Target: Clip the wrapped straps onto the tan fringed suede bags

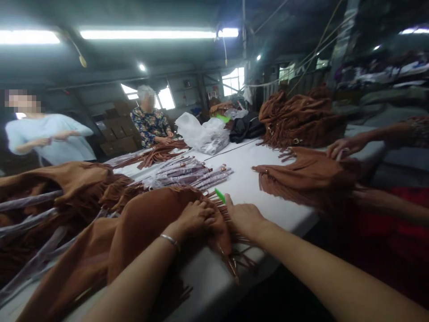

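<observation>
Dim, grey-green workroom. Pale-topped table spreading under and beyond left hand and right hand. Dark ceiling high above both, long fluorescent tubes glaring; pull cord hanging far up and left of left hand. Well beyond left hand: stacked cartons, bright window. Second window, paned, far past right hand. Up and right of right hand: slanting post, strung cables. Floor too dark to make out.

One green tool, one silver bracelet and three co-workers show.
</observation>
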`<control>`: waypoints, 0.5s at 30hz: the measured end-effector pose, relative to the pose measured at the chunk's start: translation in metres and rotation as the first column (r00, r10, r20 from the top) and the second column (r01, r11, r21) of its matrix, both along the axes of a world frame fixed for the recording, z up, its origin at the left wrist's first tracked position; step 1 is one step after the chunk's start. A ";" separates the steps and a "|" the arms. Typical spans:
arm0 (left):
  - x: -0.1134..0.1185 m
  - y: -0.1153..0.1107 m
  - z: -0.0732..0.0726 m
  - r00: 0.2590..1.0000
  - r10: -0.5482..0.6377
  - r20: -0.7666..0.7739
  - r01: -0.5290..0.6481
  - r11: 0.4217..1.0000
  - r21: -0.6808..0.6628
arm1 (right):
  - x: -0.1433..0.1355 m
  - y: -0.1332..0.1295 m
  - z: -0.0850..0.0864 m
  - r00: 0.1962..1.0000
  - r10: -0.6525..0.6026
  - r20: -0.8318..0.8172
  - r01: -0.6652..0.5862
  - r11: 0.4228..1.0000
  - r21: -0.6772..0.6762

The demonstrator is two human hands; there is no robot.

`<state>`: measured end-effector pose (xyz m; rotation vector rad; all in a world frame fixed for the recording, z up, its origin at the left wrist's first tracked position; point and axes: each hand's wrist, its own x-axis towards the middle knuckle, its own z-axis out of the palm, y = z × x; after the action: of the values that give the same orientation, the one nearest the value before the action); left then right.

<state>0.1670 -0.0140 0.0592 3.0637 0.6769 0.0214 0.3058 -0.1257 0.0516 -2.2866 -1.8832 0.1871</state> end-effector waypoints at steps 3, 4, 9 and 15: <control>-0.030 0.005 -0.039 0.997 0.056 0.059 -0.051 0.995 -0.080 | -0.035 0.012 -0.010 0.975 0.078 0.207 -0.052 0.990 -0.129; -0.039 0.006 -0.046 0.995 0.065 0.073 -0.058 0.993 -0.102 | -0.043 0.016 -0.014 0.971 0.081 0.224 -0.047 0.987 -0.152; -0.063 0.013 -0.059 0.998 0.059 0.028 -0.053 0.983 -0.174 | -0.038 0.025 -0.034 0.963 0.033 0.266 0.019 0.982 -0.189; -0.069 0.020 -0.069 0.998 0.050 0.039 -0.037 0.960 -0.279 | 0.041 0.008 -0.024 0.954 -0.182 0.240 0.217 0.968 -0.127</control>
<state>0.0985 0.0055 -0.0095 2.7707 0.6803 -0.0037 0.3469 -0.1174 0.0275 -2.6868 -1.7723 0.0446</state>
